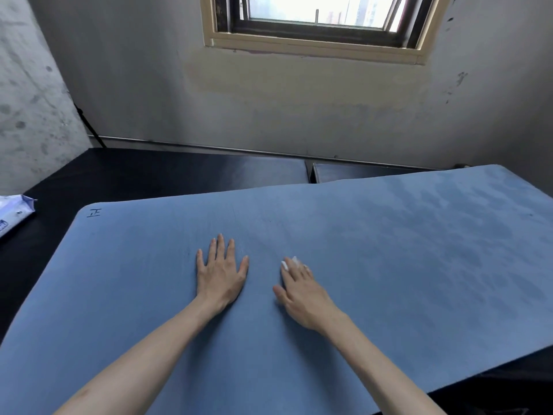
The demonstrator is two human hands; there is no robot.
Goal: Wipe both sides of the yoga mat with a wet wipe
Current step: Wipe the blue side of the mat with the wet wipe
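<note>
Pressing flat on the blue yoga mat (389, 250), your left hand (220, 272) lies with fingers straight and spread. Your right hand (302, 290) rests beside it, fingers extended over a white wet wipe (289, 262) that peeks out at the fingertips. The mat covers the dark table (134, 175); a wipes pack (13, 212) sits at far left.

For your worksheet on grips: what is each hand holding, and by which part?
Left hand holds nothing, flat on the mat. Right hand presses a wipe under its fingers; only white edges show.

arms: bare, sleeveless to frame edge | nails: possibly unpainted
</note>
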